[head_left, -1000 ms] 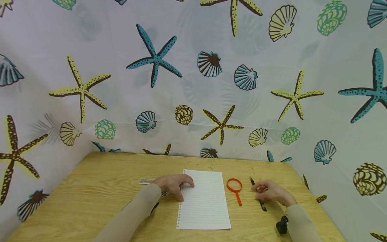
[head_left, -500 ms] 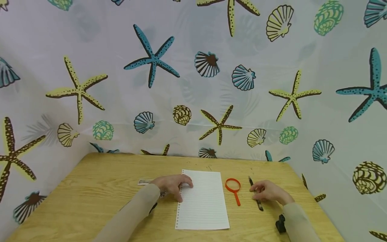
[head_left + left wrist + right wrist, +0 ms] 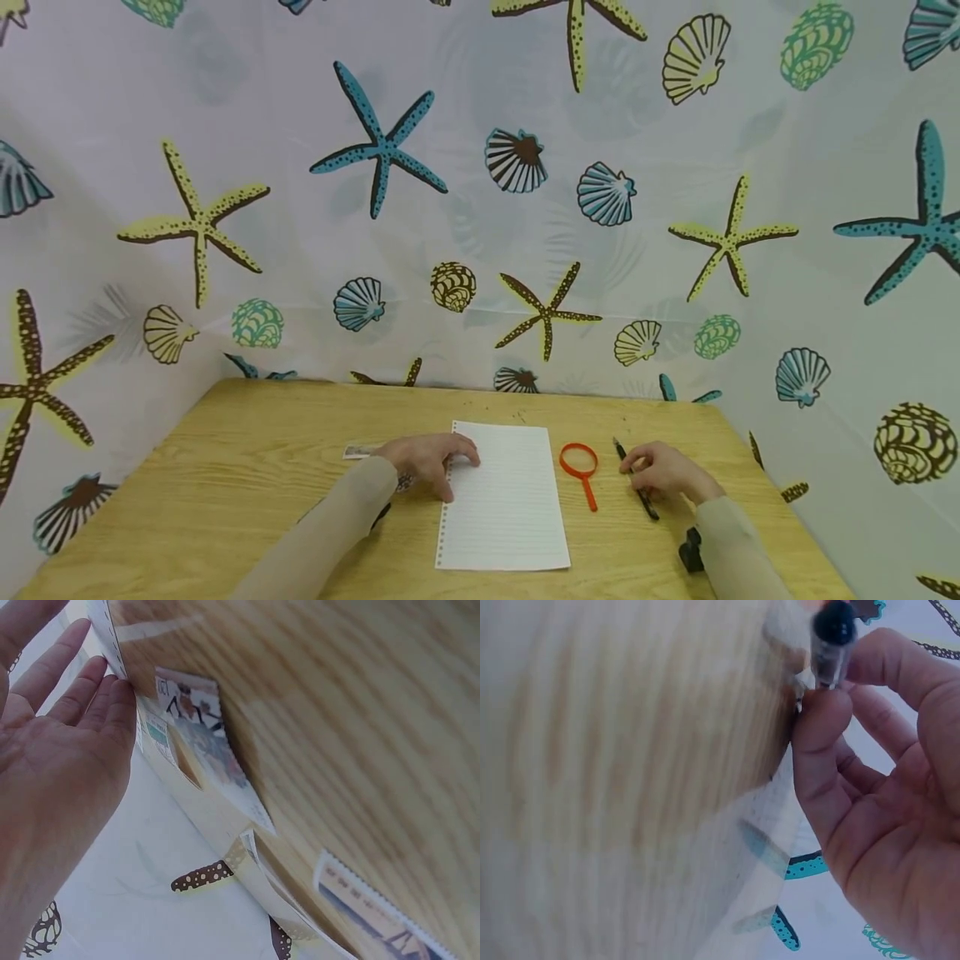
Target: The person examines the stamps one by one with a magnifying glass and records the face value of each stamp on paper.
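A white lined sheet of paper [image 3: 517,500] with punched holes along its left edge lies on the table. My left hand [image 3: 429,460] rests at that edge, thumb and fingers spread over the holes. Fingers of the same hand [image 3: 67,742] look straight in the left wrist view. To the right, my right hand [image 3: 667,472] pinches a slim black pen [image 3: 647,503] between thumb and fingers. In the right wrist view, the pen's clear barrel and dark end [image 3: 832,634] stick out above the fingertips. A red magnifying glass [image 3: 579,462] lies between the paper and this hand.
Small stamps with perforated edges lie left of the paper: one picture stamp [image 3: 199,735] near the left fingers, another stamp [image 3: 367,907] farther right in that wrist view. The wooden table [image 3: 247,483] ends at a shell-patterned cloth [image 3: 450,208] behind and at both sides.
The pen's angle has shifted slightly in my right hand, its near end swinging a little to the right. My left hand, the paper and the magnifying glass have stayed put.
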`<act>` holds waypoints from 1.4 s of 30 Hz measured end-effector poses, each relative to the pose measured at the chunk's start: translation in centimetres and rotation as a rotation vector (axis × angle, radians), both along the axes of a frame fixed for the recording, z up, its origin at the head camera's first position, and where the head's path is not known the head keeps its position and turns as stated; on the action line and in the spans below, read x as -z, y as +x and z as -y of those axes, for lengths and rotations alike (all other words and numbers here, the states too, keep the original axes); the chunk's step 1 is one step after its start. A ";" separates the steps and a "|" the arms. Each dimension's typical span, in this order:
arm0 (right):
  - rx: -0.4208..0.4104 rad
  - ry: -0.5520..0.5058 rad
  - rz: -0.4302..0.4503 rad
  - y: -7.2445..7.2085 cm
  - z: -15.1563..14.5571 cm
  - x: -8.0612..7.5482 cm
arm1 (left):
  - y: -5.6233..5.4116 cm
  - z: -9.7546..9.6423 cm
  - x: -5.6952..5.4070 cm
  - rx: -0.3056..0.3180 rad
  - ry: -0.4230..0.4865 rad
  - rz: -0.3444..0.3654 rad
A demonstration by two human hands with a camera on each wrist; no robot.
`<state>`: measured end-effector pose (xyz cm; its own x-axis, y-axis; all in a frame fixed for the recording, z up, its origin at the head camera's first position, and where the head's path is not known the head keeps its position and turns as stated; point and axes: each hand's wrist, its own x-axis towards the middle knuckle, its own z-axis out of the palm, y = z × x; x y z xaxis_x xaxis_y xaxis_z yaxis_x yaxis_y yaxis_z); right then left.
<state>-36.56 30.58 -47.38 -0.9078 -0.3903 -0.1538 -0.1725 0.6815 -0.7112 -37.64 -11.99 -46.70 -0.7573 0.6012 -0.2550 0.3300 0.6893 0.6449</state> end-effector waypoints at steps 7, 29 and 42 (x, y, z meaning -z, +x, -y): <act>0.036 -0.114 0.175 0.3 -0.1 -0.1 | 0.3 -0.1 0.0 -0.008 -0.008 0.008; -0.027 -0.225 0.118 0.4 0.1 0.0 | 0.1 0.2 0.0 0.001 0.010 -0.005; -0.104 -0.266 0.075 1.0 3.0 -0.8 | -0.3 0.7 0.0 0.008 0.028 -0.004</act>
<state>-35.53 27.63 -46.57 -0.8508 -0.5161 -0.0986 -0.1719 0.4508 -0.8759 -37.94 -12.71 -46.72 -0.7532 0.6143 -0.2351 0.3384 0.6684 0.6623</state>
